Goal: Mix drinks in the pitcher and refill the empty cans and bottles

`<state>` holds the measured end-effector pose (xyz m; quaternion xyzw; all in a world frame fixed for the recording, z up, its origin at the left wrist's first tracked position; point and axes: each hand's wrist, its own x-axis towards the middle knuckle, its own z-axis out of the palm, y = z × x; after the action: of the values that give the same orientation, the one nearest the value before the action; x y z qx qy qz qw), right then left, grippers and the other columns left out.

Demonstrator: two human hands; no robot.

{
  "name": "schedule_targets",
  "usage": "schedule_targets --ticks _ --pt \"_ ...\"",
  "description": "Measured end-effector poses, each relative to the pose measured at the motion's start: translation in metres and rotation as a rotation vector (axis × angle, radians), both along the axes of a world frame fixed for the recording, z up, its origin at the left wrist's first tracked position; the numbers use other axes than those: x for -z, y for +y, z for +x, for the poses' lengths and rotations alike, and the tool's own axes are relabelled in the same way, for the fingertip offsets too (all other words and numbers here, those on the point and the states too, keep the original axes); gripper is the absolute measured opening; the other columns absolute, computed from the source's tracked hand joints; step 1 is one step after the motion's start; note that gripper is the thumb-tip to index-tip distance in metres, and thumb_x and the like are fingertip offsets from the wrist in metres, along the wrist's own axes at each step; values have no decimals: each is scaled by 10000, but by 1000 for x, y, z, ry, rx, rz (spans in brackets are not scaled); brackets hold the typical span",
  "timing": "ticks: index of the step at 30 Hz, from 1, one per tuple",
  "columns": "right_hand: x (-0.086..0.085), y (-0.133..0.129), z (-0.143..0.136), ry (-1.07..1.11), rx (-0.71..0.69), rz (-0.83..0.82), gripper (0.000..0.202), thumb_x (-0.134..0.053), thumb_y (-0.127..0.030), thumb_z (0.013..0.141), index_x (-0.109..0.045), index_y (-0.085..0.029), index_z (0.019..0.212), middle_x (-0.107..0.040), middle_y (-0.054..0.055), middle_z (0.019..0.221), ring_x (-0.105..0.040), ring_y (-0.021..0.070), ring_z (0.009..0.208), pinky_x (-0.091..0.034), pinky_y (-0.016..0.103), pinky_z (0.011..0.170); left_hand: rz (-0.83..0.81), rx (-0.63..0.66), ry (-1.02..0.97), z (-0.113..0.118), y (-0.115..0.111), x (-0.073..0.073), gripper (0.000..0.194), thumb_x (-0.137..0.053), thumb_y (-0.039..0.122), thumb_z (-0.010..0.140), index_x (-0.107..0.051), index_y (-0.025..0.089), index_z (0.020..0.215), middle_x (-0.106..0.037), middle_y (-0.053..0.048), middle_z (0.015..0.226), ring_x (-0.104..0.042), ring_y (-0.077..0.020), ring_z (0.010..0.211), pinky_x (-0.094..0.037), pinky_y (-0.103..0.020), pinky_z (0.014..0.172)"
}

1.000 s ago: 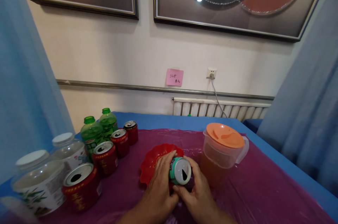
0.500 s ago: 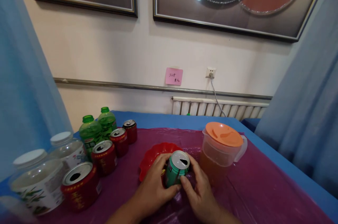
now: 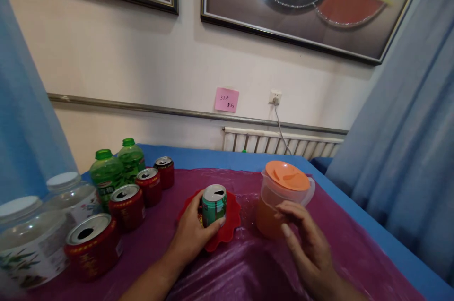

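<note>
My left hand [image 3: 193, 225] is wrapped round a green drink can [image 3: 213, 207] with an opened silver top. The can stands upright over a red scalloped plate [image 3: 230, 218]; whether its base touches the plate I cannot tell. On the right, my right hand [image 3: 310, 239] has its fingers apart and curved, with nothing in them. It is in front of a clear plastic pitcher [image 3: 267, 213] with an orange lid [image 3: 286, 176] and amber liquid inside, partly covering it. Contact between that hand and the pitcher cannot be made out.
Several opened red cans [image 3: 92, 249] stand in a row on the left. Behind them are two green bottles [image 3: 106, 171] and two white-lidded jars [image 3: 31, 244]. Purple plastic sheeting [image 3: 234, 270] covers the blue table [image 3: 383, 225]. Blue curtains [image 3: 386, 150] hang at both sides.
My right hand has let go of the green can and moved right to the pitcher. My left hand has carried the can left, over the red plate. The view has shifted slightly.
</note>
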<state>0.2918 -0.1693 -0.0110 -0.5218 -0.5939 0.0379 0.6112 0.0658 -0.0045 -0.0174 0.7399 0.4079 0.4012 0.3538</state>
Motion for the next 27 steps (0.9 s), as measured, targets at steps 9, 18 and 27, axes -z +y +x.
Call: schedule_targets --ticks 9,18,27 --pt "23 28 86 442 480 -48 657 -629 -659 830 -536 -166 1253 -596 132 1290 -573 277 1176 -480 400 958 65 -102 64 1 4 -9 742 -746 478 700 -528 163 1336 -693 -141 1282 -677 -333 1165 -536 -483 1014" --pt "15 68 97 714 267 -8 603 -597 -801 762 -585 -201 823 -568 -50 631 -515 132 566 -398 247 523 72 -153 50 -1 9 1 764 -697 471 732 -420 163 1373 -653 -157 1302 -661 -323 1175 -519 -503 1030" --pt "-19 102 90 752 215 45 626 -740 -747 688 -386 -235 619 -327 -125 496 -268 59 434 -240 216 419 37 -95 39 -3 4 0 774 -676 495 785 -358 204 1429 -639 -135 1310 -652 -316 1180 -502 -516 1052"
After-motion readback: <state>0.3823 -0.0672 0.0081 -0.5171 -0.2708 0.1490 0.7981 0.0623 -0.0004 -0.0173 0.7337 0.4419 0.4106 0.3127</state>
